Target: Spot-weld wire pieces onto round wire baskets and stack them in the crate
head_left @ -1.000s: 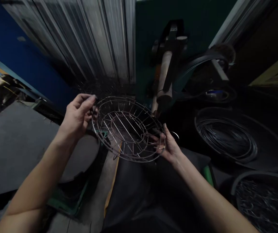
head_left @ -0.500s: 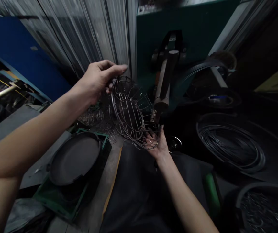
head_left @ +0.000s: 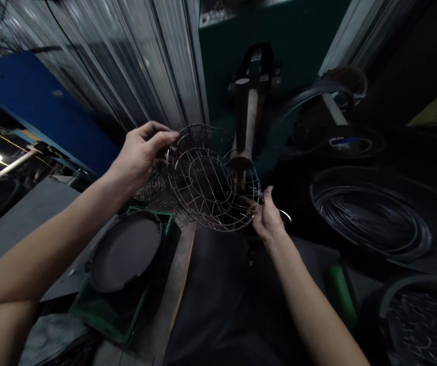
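A round wire basket with a ringed, barred base hangs between my two hands, tilted toward me. My left hand pinches its rim at the upper left, thumb on top. At the lower right, my right hand grips the rim, its thumb up and its fingers partly hidden behind the wires. Just behind the basket's right side, a cylindrical machine arm juts toward me from a dark green machine; I cannot tell whether the wires touch its tip.
On the left, a round black pan rests on a green crate beside a grey board. To the right lie a wire coil and a tub of small metal pieces. Corrugated metal stands behind.
The basket has turned so its base faces me more squarely. My left hand has come down slightly leftward, and my right hand has shifted right along the rim. The camera view has also shifted.
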Available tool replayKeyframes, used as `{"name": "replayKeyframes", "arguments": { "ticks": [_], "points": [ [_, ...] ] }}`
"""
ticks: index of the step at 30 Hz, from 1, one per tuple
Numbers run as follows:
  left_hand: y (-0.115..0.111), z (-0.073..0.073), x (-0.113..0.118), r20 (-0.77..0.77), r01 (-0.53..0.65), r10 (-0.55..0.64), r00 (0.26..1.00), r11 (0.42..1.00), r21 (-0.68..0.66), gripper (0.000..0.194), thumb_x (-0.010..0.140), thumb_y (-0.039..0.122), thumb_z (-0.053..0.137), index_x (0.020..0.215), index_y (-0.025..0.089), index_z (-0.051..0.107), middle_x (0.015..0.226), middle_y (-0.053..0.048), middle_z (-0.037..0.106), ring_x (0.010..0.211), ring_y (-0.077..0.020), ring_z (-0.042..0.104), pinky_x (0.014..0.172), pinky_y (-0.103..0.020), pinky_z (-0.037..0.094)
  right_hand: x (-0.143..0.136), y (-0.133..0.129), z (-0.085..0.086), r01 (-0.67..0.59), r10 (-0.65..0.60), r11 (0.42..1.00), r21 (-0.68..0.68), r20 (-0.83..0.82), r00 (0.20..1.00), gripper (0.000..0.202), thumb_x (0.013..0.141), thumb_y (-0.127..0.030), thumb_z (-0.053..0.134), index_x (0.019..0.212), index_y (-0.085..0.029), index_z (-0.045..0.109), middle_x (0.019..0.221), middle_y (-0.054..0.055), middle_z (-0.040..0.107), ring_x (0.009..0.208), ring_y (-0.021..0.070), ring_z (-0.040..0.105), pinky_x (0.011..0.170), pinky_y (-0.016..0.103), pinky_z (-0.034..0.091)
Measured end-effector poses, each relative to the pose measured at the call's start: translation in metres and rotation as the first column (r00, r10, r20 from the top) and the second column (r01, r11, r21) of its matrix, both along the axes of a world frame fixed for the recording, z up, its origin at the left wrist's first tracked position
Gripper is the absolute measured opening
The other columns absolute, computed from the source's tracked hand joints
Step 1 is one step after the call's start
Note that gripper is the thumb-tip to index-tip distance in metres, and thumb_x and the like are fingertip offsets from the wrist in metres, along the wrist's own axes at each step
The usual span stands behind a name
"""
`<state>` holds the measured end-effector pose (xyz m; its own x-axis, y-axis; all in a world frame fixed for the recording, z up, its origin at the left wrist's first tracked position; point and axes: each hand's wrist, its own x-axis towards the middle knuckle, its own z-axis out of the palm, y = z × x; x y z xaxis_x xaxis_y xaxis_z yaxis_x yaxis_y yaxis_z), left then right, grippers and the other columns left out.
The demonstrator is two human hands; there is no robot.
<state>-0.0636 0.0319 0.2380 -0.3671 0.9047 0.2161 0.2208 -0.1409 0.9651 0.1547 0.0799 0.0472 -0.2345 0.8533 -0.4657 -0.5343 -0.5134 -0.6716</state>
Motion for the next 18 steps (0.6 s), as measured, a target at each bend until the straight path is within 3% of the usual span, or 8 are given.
{"name": "replayKeyframes", "arguments": {
  "ticks": [3,6,9,12,18],
  "points": [
    [-0.007,-0.016,-0.006,0.106,-0.098,0.099,0.989,0.995,-0.012,0.02,0.066,0.021,0.074,0.07,0.017,0.055,0.057,0.005,0.058,0.05,-0.0077,0.056,0.041,-0.018,0.041,0.011,-0.009,-0.024,0.119,-0.156,0.974,0.194,0.186,0.97,0.046,0.077,-0.063,0.058,0.099,-0.023,0.058,0.078,0.0,0.066,0.071,0.0145,0.062,0.063,0.025,0.048],
    [-0.013,-0.026,-0.01,0.161,-0.142,0.143,0.977,0.99,-0.013,0.02,0.064,0.024,0.074,0.069,0.018,0.055,0.057,0.005,0.057,0.049,-0.0075,0.056,0.042,-0.018,0.042,0.025,-0.02,-0.036,0.08,-0.232,0.897,0.435,0.31,0.922,0.039,0.07,-0.052,0.071,0.095,-0.022,0.062,0.088,0.0,0.067,0.086,0.0154,0.062,0.08,0.029,0.047],
    [-0.023,-0.032,-0.014,0.216,-0.187,0.186,0.959,0.982,-0.016,0.023,0.062,0.026,0.075,0.067,0.018,0.055,0.059,0.005,0.057,0.051,-0.0069,0.056,0.044,-0.018,0.044,0.034,-0.026,-0.029,-0.099,-0.17,0.806,0.584,0.388,0.906,0.031,0.073,-0.043,0.071,0.095,-0.022,0.066,0.096,0.002,0.067,0.093,0.0175,0.061,0.089,0.034,0.045],
    [-0.035,-0.038,-0.014,0.289,-0.236,0.235,0.928,0.971,-0.033,0.024,0.06,0.027,0.075,0.069,0.019,0.055,0.06,0.005,0.057,0.052,-0.0075,0.057,0.044,-0.017,0.045,0.036,-0.025,-0.015,-0.212,-0.134,0.744,0.634,0.452,0.882,0.028,0.074,-0.039,0.071,0.095,-0.022,0.068,0.095,0.003,0.068,0.092,0.0187,0.062,0.087,0.035,0.046],
    [-0.053,-0.058,-0.008,0.368,-0.286,0.276,0.888,0.958,-0.03,0.024,0.063,0.03,0.072,0.074,0.019,0.054,0.061,0.005,0.057,0.055,-0.0073,0.058,0.049,-0.016,0.047,0.027,-0.019,-0.01,-0.09,-0.26,0.747,0.658,0.415,0.872,0.023,0.073,-0.039,0.071,0.083,-0.019,0.069,0.083,0.003,0.07,0.08,0.0183,0.063,0.076,0.032,0.048]
  ]
}}
